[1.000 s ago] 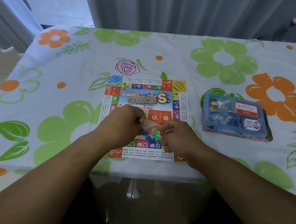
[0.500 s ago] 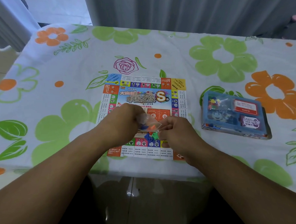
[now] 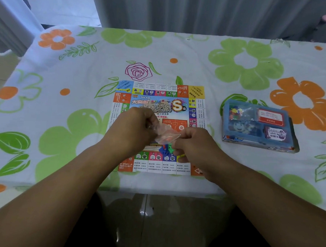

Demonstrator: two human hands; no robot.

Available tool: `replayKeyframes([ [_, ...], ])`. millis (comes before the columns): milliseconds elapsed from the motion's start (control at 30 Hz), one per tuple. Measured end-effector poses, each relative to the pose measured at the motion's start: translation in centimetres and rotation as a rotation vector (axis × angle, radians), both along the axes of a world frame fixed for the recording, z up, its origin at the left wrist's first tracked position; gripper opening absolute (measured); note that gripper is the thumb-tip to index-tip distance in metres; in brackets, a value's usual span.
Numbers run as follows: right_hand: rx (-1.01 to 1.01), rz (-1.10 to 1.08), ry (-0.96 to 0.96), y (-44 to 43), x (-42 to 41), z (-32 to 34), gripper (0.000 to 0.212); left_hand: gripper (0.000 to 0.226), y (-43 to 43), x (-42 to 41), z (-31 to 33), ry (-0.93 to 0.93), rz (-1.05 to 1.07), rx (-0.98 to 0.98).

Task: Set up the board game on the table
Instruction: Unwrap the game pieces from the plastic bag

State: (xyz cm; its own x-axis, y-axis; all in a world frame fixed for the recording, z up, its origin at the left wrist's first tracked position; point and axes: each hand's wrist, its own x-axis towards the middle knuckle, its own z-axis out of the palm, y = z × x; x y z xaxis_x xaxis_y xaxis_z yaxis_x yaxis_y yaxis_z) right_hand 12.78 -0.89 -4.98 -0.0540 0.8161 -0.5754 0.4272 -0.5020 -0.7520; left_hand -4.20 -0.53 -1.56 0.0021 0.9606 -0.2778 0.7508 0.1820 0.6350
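- Game board lies flat mid-table, close to the near edge.
- Box sits on the table right of the board, well apart.
- Left hand and right hand are over the board's near half, with the small bag pinched between them.
- Pieces are just under the bag; touching the board or not, can't tell.
- Curtain hangs behind the far edge.

Two grips are counted: left grip, right grip. Between them are seen one clear bag, one blue piece and one green piece. Beneath them one game board is laid, and to their right one box.
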Motion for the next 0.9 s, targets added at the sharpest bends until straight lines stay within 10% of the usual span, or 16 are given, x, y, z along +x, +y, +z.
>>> replayKeyframes([
  [900,0.036,-0.184,0.261,-0.1,2.2,1.4,0.016,0.022,0.4,2.4,0.7,-0.494,0.203,-0.165],
])
